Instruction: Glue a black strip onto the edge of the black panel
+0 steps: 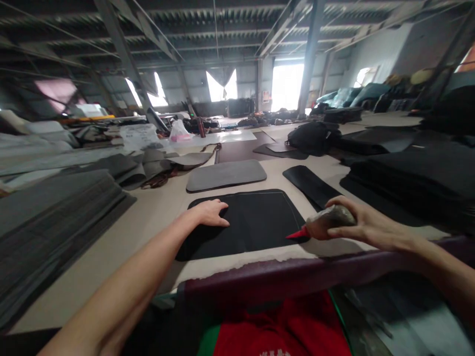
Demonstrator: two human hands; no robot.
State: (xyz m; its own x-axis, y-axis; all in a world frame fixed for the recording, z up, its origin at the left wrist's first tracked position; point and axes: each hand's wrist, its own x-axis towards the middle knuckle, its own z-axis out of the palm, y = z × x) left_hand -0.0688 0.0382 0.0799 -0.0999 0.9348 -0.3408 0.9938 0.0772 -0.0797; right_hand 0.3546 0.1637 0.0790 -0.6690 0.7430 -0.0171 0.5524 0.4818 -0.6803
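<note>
A black rounded fabric panel [256, 222] lies flat on the beige worktable [159, 207] in front of me. My left hand [211, 212] rests palm down on the panel's left part, fingers together. My right hand [358, 222] grips a brownish squeeze bottle [328, 222] with a red nozzle. The nozzle tip [293, 235] touches or hovers at the panel's lower right edge.
A grey panel [226, 174] lies beyond the black one, and a narrow black strip [309, 184] to its right. Stacks of dark sheets [55, 217] fill the left; black piles [419, 173] fill the right. A black bag [313, 136] sits farther back.
</note>
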